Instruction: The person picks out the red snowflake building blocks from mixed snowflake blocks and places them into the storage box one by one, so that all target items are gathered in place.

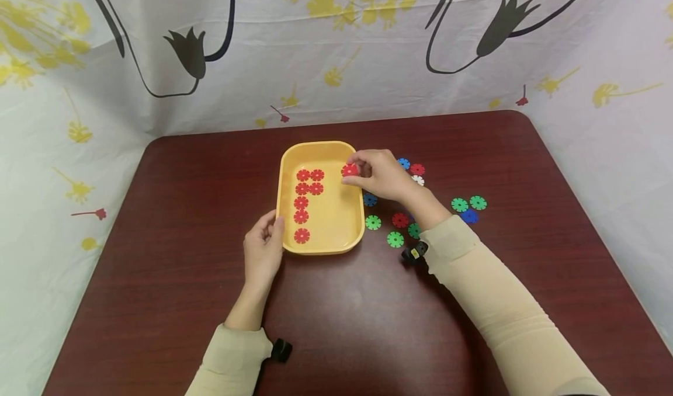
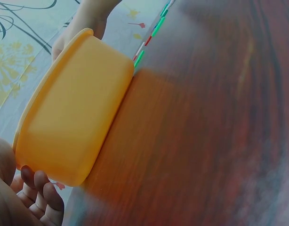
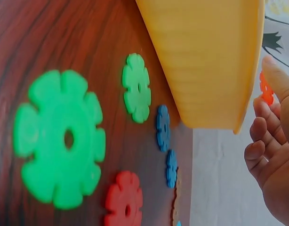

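Observation:
A yellow tray [image 1: 328, 232] lies on the table with several red snowflake discs [image 1: 301, 202] inside, in two short columns toward its left side. My left hand [image 1: 263, 250] grips the tray's left wall near the front corner, thumb at the rim and fingers curled against the outside, as the left wrist view shows. Over the tray's far right corner, my right hand [image 1: 381, 174] pinches one red snowflake disc [image 1: 349, 170] between thumb and fingers. That pinched disc [image 3: 266, 89] also shows at rim height in the right wrist view.
Loose discs lie right of the tray: green [image 1: 395, 239], red [image 1: 399, 220], blue [image 1: 370, 199] and white [image 1: 417, 180]. Some are partly hidden under my right forearm. Farther right are two green discs and a blue disc [image 1: 469, 216]. A patterned cloth [image 1: 326, 45] hangs behind the dark table [image 1: 200, 209].

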A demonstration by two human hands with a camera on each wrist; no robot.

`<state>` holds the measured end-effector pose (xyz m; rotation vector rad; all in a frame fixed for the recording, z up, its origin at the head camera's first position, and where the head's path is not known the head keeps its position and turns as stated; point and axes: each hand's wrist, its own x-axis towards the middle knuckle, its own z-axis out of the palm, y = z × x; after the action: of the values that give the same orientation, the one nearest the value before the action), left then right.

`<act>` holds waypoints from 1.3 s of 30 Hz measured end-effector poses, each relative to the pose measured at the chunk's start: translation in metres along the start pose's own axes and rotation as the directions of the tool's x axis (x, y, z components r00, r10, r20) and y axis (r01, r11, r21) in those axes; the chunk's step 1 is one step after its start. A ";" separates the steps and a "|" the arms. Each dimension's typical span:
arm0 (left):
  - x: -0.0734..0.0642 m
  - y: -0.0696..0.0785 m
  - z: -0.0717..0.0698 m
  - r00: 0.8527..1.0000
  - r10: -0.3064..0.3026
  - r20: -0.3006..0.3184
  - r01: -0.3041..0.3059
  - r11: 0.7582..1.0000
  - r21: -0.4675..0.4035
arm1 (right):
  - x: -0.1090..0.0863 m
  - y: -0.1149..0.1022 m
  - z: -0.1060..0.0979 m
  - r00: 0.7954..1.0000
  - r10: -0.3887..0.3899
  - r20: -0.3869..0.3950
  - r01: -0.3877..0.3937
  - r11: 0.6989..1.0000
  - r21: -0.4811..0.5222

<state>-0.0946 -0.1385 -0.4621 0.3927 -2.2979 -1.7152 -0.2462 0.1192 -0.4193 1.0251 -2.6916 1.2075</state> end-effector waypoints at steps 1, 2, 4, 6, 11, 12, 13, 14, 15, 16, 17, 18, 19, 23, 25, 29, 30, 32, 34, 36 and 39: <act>0.000 0.000 0.000 1.000 -0.002 0.000 0.002 1.000 0.001 | 0.001 -0.001 0.001 1.000 -0.001 0.003 0.001 1.000 0.002; 0.000 0.000 0.000 1.000 -0.002 -0.001 0.002 1.000 0.004 | 0.002 -0.002 0.003 1.000 0.000 0.007 0.000 1.000 0.006; 0.000 0.000 0.000 1.000 -0.004 -0.001 0.004 1.000 0.008 | 0.003 -0.004 0.006 1.000 0.001 0.015 -0.001 1.000 0.007; 0.000 0.000 0.000 1.000 -0.006 -0.001 0.006 1.000 0.010 | 0.005 -0.005 0.008 1.000 0.003 0.021 -0.003 1.000 0.005; 0.000 -0.001 0.000 1.000 -0.004 -0.002 0.004 1.000 0.007 | 0.009 -0.009 0.013 1.000 -0.007 0.026 0.007 1.000 -0.005; 0.000 -0.001 0.000 1.000 -0.004 -0.002 0.004 1.000 0.007 | 0.010 -0.010 0.013 1.000 -0.011 0.028 0.011 1.000 -0.009; 0.000 -0.001 0.000 1.000 -0.002 -0.002 0.002 1.000 0.006 | 0.011 -0.011 0.014 0.999 -0.014 0.033 0.014 1.000 -0.011; 0.000 -0.001 0.000 1.000 0.000 -0.003 0.000 1.000 0.006 | 0.012 -0.011 0.015 0.999 -0.015 0.037 0.016 1.000 -0.016; 0.001 -0.002 0.000 1.000 0.002 -0.003 -0.002 1.000 0.006 | 0.013 -0.012 0.017 0.999 -0.017 0.044 0.018 1.000 -0.020; 0.001 -0.002 0.000 1.000 0.003 -0.003 -0.003 1.000 0.005 | 0.013 -0.012 0.018 0.999 -0.019 0.048 0.020 0.999 -0.026; 0.001 -0.002 0.000 1.000 0.003 -0.003 -0.003 1.000 0.003 | 0.014 -0.013 0.019 0.999 -0.021 0.050 0.023 0.999 -0.030; 0.001 -0.002 0.000 1.000 0.004 -0.002 -0.004 1.000 0.001 | 0.015 -0.013 0.020 0.998 -0.022 0.052 0.024 0.999 -0.033; 0.001 -0.002 0.000 1.000 0.004 -0.002 -0.004 1.000 -0.001 | 0.015 -0.013 0.021 0.998 -0.025 0.053 0.027 0.999 -0.037; 0.001 -0.002 0.000 1.000 0.008 0.003 -0.008 1.000 -0.008 | 0.018 -0.016 0.024 0.997 -0.050 0.052 0.052 0.998 -0.039; 0.001 -0.002 0.000 1.000 0.009 0.004 -0.009 1.000 -0.011 | 0.019 -0.017 0.026 0.997 -0.062 0.054 0.065 0.997 -0.041; 0.001 -0.002 0.000 1.000 0.005 0.005 -0.005 1.000 -0.012 | 0.023 -0.020 0.030 0.995 -0.072 0.075 0.075 0.996 -0.045; 0.001 -0.002 0.000 1.000 0.004 0.005 -0.004 1.000 -0.013 | 0.023 -0.020 0.030 0.994 -0.071 0.083 0.075 0.996 -0.047; 0.000 -0.002 0.000 1.000 0.001 0.003 -0.001 1.000 -0.012 | 0.025 -0.022 0.032 0.992 -0.070 0.102 0.075 0.996 -0.046; 0.000 -0.002 0.000 1.000 0.002 0.001 -0.002 1.000 -0.009 | 0.027 -0.023 0.033 0.991 -0.071 0.115 0.078 0.995 -0.056; 0.001 -0.002 0.000 1.000 0.003 0.000 -0.003 1.000 -0.006 | 0.028 -0.024 0.034 0.990 -0.067 0.127 0.076 0.995 -0.068; 0.001 -0.003 0.000 1.000 0.004 -0.002 -0.004 1.000 -0.003 | 0.031 -0.026 0.037 0.987 -0.064 0.150 0.079 0.992 -0.096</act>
<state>-0.0956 -0.1395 -0.4648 0.3883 -2.2927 -1.7161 -0.2469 0.0644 -0.4201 1.2293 -2.7636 1.0095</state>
